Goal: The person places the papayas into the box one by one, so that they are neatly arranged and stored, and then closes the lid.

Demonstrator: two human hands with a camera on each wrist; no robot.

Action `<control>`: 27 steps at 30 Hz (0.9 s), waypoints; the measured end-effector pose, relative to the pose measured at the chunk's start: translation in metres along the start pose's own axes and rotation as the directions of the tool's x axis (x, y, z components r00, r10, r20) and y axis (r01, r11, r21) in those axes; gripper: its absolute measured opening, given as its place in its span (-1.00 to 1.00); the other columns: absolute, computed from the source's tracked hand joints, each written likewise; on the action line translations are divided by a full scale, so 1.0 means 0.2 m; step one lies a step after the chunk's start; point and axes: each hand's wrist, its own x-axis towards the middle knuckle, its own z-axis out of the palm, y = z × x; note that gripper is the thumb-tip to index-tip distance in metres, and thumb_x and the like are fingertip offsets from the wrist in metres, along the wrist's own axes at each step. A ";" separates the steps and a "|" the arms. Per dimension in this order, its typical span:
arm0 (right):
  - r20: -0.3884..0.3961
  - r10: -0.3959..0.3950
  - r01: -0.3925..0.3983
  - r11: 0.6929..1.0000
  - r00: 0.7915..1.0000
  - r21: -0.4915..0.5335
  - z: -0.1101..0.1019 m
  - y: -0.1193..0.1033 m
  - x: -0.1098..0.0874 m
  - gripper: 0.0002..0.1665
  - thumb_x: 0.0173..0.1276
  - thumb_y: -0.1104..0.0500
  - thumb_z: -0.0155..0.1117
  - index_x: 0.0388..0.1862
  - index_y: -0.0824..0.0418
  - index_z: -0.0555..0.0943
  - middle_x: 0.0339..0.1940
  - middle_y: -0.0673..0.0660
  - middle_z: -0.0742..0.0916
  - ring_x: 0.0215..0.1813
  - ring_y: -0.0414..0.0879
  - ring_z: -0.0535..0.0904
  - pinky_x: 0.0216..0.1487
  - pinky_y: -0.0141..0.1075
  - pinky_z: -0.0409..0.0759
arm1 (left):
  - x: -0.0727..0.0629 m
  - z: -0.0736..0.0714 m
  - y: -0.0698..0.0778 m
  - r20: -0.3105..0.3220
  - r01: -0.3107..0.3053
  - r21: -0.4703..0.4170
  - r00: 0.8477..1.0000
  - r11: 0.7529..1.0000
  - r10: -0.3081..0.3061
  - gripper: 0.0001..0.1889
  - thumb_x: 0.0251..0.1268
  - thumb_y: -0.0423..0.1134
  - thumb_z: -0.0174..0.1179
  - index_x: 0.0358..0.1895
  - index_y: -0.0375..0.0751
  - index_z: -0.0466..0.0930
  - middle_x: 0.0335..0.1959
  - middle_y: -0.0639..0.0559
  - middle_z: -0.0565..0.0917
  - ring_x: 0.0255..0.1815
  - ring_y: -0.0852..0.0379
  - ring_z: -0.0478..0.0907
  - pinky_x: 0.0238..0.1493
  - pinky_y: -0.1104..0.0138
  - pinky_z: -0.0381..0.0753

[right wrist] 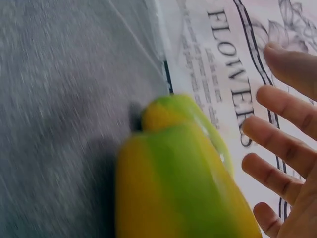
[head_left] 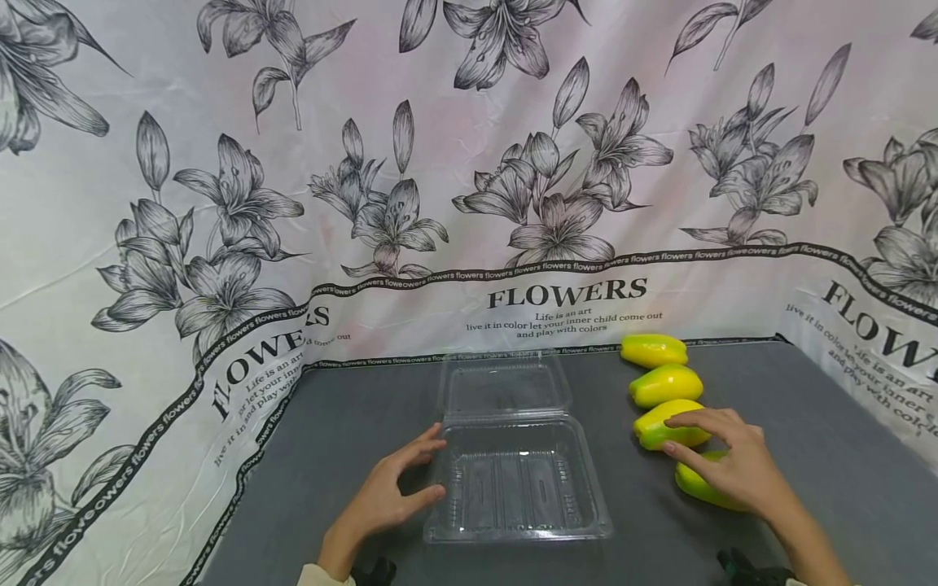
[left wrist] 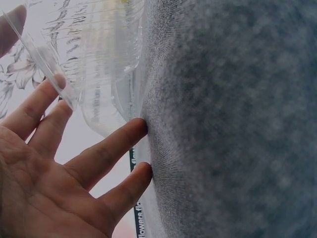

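Note:
A clear plastic clamshell box point(head_left: 516, 535) lies with its lid point(head_left: 506, 391) folded back toward the wall. At its left side my left hand point(head_left: 388, 492) has thumb and fingers spread, fingertips right at the rim. In the left wrist view, the fingers overlap the box's clear edge point(left wrist: 42, 59), and two fingertips meet the grey cloth. Several oblong yellow-green fruits point(head_left: 667, 386) form a row to the right of the box. My right hand point(head_left: 736, 460) hovers over the nearest fruit point(head_left: 696, 484), its fingers spread and apart from the fruit point(right wrist: 178, 188) in the right wrist view.
Grey cloth point(head_left: 344, 407) covers the table. A white flower-printed curtain point(head_left: 396, 317) hangs along the back and both sides. The farthest fruit point(head_left: 654, 350) lies close to the curtain's lower edge. Dark wrist gear point(head_left: 747, 566) shows at the bottom.

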 end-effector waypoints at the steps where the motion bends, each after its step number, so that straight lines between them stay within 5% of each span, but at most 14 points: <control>1: 0.004 0.005 -0.005 1.000 1.000 0.000 -0.01 0.01 0.00 -0.61 0.09 0.13 0.64 -0.07 0.02 0.77 0.00 0.25 0.76 0.03 -0.64 0.20 -0.03 0.12 0.15 | 0.00 0.00 0.00 -0.002 0.003 0.000 1.000 1.000 -0.003 -0.38 0.32 -0.08 0.38 0.44 0.01 0.46 0.64 0.13 0.23 0.37 -0.09 0.56 0.40 -0.17 0.45; 8: 0.129 0.104 -0.108 0.994 0.986 0.023 -0.11 0.11 -0.04 -0.60 0.22 0.04 0.57 0.04 0.02 0.74 0.07 0.02 0.70 0.09 -0.65 0.16 0.11 0.40 0.14 | 0.00 0.00 -0.01 -0.003 -0.009 0.012 1.000 1.000 0.009 -0.39 0.33 -0.07 0.37 0.43 -0.01 0.46 0.64 0.11 0.23 0.37 -0.09 0.57 0.38 -0.14 0.48; 14: 0.281 0.214 -0.207 0.977 0.935 -0.054 -0.17 0.18 -0.07 -0.59 0.33 -0.12 0.45 0.13 -0.10 0.70 0.20 0.11 0.67 0.20 -0.09 0.37 0.07 0.34 0.36 | -0.01 0.00 -0.02 0.008 -0.005 0.016 1.000 1.000 0.005 -0.39 0.35 -0.07 0.36 0.44 -0.01 0.45 0.64 0.11 0.22 0.37 -0.09 0.57 0.38 -0.14 0.48; 20: 0.340 0.225 -0.213 0.974 0.913 -0.074 -0.20 0.24 -0.07 -0.62 0.34 -0.15 0.43 0.12 -0.17 0.70 0.16 -0.09 0.69 0.02 -0.70 0.26 0.02 0.26 0.50 | -0.01 0.00 -0.01 -0.002 -0.008 0.014 1.000 1.000 0.008 -0.39 0.34 -0.09 0.37 0.43 -0.01 0.46 0.64 0.09 0.23 0.36 -0.10 0.57 0.38 -0.13 0.49; 22: 0.356 0.233 -0.219 0.972 0.905 -0.079 -0.20 0.25 -0.08 -0.61 0.34 -0.15 0.43 0.12 -0.14 0.70 0.14 -0.11 0.69 0.01 -0.71 0.27 0.03 0.27 0.50 | -0.01 0.00 -0.01 -0.005 -0.012 0.016 1.000 1.000 0.013 -0.40 0.34 -0.09 0.37 0.43 -0.01 0.46 0.64 0.09 0.23 0.36 -0.09 0.57 0.37 -0.11 0.50; 27: 0.424 0.253 -0.235 0.967 0.870 -0.095 -0.21 0.28 -0.09 -0.55 0.38 -0.14 0.40 0.18 -0.02 0.68 0.22 0.20 0.69 0.25 0.00 0.53 0.01 0.31 0.51 | 0.00 0.00 -0.01 -0.008 -0.027 0.018 1.000 0.999 0.027 -0.39 0.33 -0.10 0.38 0.42 -0.04 0.47 0.63 0.05 0.24 0.37 -0.10 0.56 0.37 -0.04 0.52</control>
